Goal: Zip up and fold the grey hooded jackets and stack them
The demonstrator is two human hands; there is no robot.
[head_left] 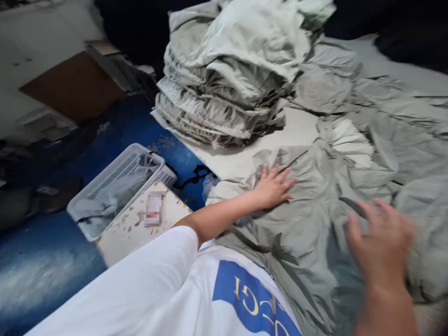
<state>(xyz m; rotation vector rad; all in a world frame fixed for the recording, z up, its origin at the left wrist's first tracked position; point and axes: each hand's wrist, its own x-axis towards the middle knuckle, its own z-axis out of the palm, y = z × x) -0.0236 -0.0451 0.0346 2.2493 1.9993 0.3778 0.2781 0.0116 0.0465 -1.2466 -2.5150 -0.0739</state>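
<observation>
A grey-green garment (311,210) lies spread and wrinkled over the table in front of me, its near part hanging against my body. My left hand (273,188) rests flat on it with the fingers spread. At the right, my right hand (383,238) is over the same cloth, smeared by motion, its fingers apart and slightly curved. Nothing shows in its grasp; whether it touches the cloth I cannot tell. A paler gathered piece (353,142) of fabric shows just beyond the hands.
A tall pile of folded garments (227,79) stands at the table's far left. More loose grey cloth (413,112) covers the right side. On the blue floor (45,261) sits a white plastic basket (115,186) with cloth inside, beside a stained white board (129,238). Cardboard (75,86) leans farther back.
</observation>
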